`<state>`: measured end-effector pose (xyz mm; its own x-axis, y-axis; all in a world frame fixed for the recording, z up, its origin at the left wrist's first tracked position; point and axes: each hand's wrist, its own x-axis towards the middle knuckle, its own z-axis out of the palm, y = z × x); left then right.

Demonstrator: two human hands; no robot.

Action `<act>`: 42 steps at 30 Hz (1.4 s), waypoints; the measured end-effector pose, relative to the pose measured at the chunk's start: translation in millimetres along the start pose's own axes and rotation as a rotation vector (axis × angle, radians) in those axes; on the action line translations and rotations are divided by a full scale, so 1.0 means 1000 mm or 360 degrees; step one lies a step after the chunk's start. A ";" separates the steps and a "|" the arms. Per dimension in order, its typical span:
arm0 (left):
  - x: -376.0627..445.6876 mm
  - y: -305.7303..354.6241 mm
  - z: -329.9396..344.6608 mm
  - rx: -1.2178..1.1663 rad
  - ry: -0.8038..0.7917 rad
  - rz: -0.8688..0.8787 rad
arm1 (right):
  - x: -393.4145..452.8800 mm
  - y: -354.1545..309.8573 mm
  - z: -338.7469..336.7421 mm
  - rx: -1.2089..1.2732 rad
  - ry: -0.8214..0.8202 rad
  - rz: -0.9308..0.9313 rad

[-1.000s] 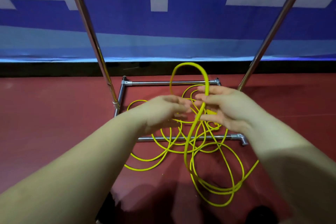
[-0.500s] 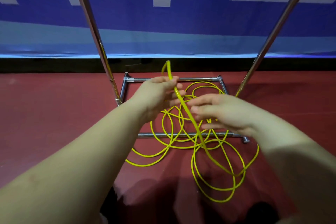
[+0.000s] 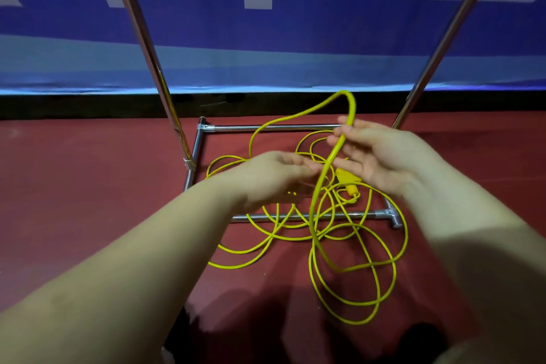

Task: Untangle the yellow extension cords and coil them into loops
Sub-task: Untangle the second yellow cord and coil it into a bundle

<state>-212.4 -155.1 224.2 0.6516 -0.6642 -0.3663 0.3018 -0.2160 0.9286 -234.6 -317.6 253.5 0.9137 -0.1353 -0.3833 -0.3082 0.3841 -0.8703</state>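
Note:
A yellow extension cord (image 3: pixel 357 267) lies in tangled loops on the red floor, across the rails of a metal frame. One strand rises from the pile, arches over and drops to the left. My right hand (image 3: pixel 384 156) pinches this strand near the top of the arch, between thumb and fingers. My left hand (image 3: pixel 274 177) hovers just left of the raised strand, fingers loosely extended toward it and blurred, with nothing visibly in its grip. A yellow plug (image 3: pixel 348 182) sits in the pile below my right hand.
The chrome frame has a near rail (image 3: pixel 381 214), a far rail (image 3: pixel 266 128) and two slanted uprights (image 3: pixel 147 53) (image 3: pixel 443 44) rising on either side. A blue and white banner (image 3: pixel 266 38) closes the back. Red floor (image 3: pixel 88 186) spreads left and right.
My left hand has let go of the raised strand and dropped lower. My right hand has taken the strand and lifted it up and to the right, so the arch now stands over the right hand.

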 end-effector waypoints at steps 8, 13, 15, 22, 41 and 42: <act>0.000 0.009 -0.005 -0.0109 0.0173 0.0172 | -0.002 -0.001 -0.001 -0.0160 -0.0145 -0.0044; 0.002 0.015 -0.020 -0.0566 0.0592 0.0327 | -0.009 0.020 0.004 -0.1097 -0.0423 -0.0048; 0.001 0.016 -0.023 -0.0607 0.0626 0.0367 | -0.011 0.025 0.007 -0.1192 -0.0510 -0.0090; 0.002 0.015 -0.026 -0.0705 0.0600 0.0390 | -0.009 0.024 0.007 -0.1481 -0.0572 -0.0214; 0.000 0.006 -0.005 -0.0047 0.0057 0.0180 | -0.001 -0.003 0.003 0.0196 -0.0113 -0.0113; 0.000 0.007 -0.006 -0.0071 0.0104 0.0201 | 0.000 -0.001 0.002 0.0121 -0.0114 -0.0102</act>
<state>-205.9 -152.5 230.7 0.7300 -0.6358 -0.2509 0.2439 -0.1006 0.9646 -233.5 -316.2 255.1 0.9483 -0.0975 -0.3021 -0.2299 0.4454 -0.8653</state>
